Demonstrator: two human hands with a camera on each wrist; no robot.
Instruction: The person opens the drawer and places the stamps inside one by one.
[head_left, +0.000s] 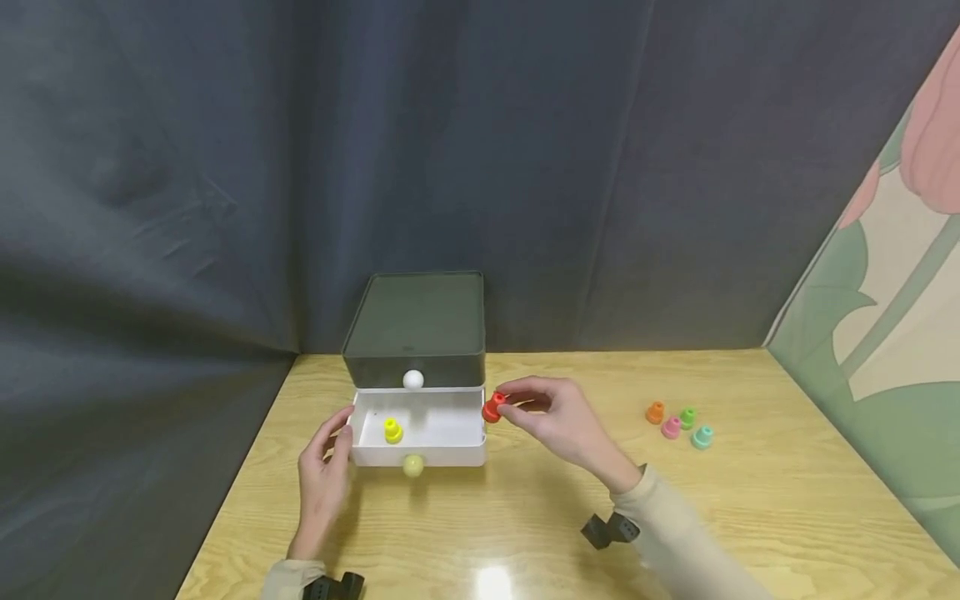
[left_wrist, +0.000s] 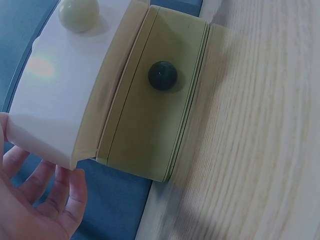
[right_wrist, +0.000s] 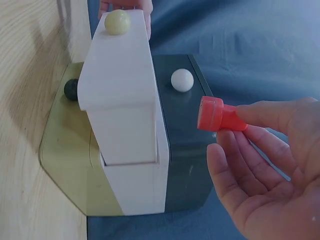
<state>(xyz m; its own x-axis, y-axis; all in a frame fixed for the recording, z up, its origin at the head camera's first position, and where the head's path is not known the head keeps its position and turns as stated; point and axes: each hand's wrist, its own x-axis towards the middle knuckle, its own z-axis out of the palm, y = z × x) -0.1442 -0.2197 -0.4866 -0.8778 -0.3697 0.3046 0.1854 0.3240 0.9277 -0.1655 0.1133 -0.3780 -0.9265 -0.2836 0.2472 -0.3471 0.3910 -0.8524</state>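
Note:
A white drawer [head_left: 418, 456] stands pulled out of a small drawer cabinet [head_left: 423, 321], with a pale yellow knob [head_left: 413, 466] on its front. Inside the drawer sits a yellow stepped, cone-like piece [head_left: 393, 431]. My left hand [head_left: 324, 479] holds the drawer at its left side; the left wrist view has its fingertips [left_wrist: 77, 182] at the lower edge of the side wall. Between thumb and fingers, my right hand [head_left: 558, 421] pinches a red piece [head_left: 493, 407] of similar shape. That red piece is tilted, right at the drawer's right rim in the head view.
Orange [head_left: 656, 412], pink [head_left: 671, 428], green [head_left: 688, 418] and teal [head_left: 702, 437] pieces stand on the wooden table [head_left: 780, 500] at the right. The cabinet's dark top drawer has a white knob [right_wrist: 182, 80]; the olive bottom drawer [left_wrist: 145, 125] has a dark one. Dark cloth [head_left: 480, 167] hangs behind.

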